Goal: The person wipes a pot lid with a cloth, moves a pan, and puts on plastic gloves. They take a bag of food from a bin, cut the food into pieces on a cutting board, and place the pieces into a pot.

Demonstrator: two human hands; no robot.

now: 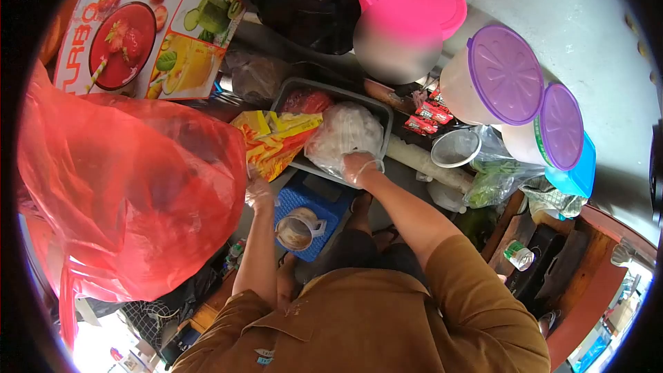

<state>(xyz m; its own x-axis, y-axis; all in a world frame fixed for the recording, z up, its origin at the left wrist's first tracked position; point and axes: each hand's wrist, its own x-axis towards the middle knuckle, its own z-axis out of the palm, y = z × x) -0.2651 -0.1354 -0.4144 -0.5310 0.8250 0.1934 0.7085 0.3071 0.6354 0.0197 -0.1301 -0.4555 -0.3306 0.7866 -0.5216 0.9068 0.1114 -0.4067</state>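
Observation:
My right hand (358,166), in a thin clear glove, is closed at the near edge of a clear plastic bag (343,131) with whitish contents. The bag sits in a dark grey tub (387,119), beside a second bag with reddish contents (307,101). My left hand (260,192), also in a clear glove, is between a large red plastic bag (148,193) and a yellow-and-red packet (273,141). Its fingers are partly hidden, so I cannot make out a grip. Below it, a cup with a handle (297,229) rests on a blue stool (326,217).
A pink-lidded tub (413,0) and purple-lidded tubs (506,74) stand at the back right, near red sachets (429,116) and a round clear container (456,148). Bagged greens (494,183) lie at right. A printed box (148,27) stands back left; a black bag (304,3) is behind.

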